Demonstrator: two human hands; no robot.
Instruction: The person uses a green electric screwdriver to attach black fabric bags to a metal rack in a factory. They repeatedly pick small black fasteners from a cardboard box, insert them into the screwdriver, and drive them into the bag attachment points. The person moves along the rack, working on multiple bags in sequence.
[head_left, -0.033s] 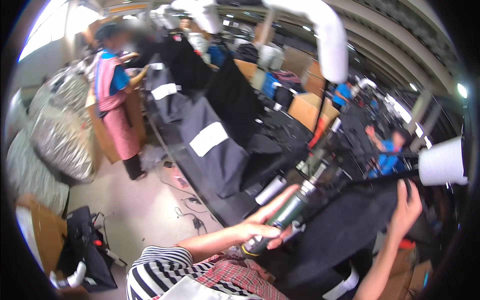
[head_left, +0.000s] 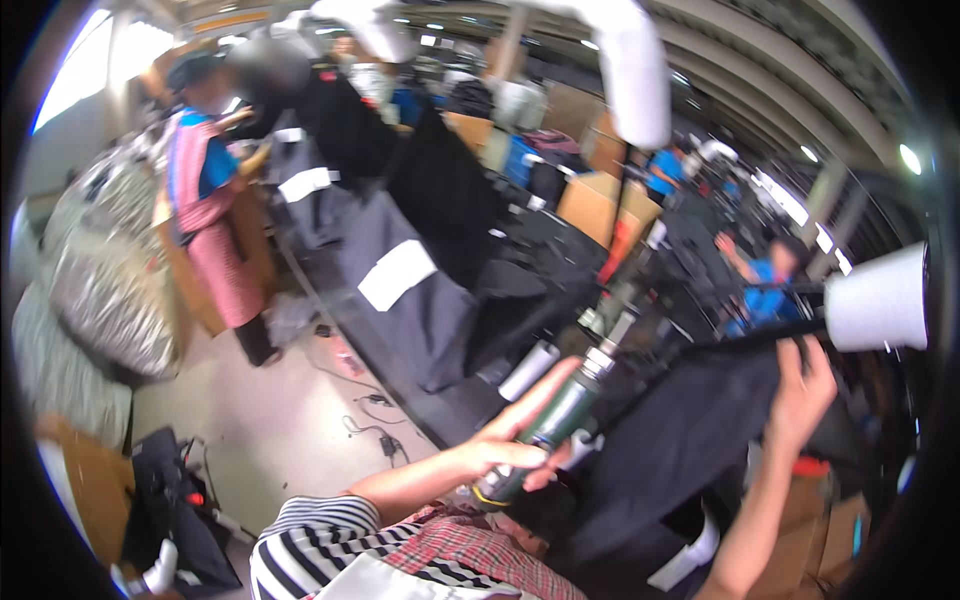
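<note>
Wrapped silvery bundles [head_left: 110, 275] lie heaped at the far left, with a folded black item [head_left: 165, 510] on the floor below them; next, a co-worker in a checked pink apron [head_left: 222, 265] stands beside a long dark bench [head_left: 395, 400]; grey fabric [head_left: 415, 335] lies over that bench, a white sheet [head_left: 398, 275] on it; the left hand [head_left: 500, 454] grasps a dark green, cylindrical power tool [head_left: 553, 412] — its metal end slants up and rightward; black fabric [head_left: 665, 440] spreads between the hands; the right hand [head_left: 803, 395] is raised at that fabric's upper edge — whether it grips, I cannot tell — just below a white-wrapped cylinder [head_left: 877, 302].
</note>
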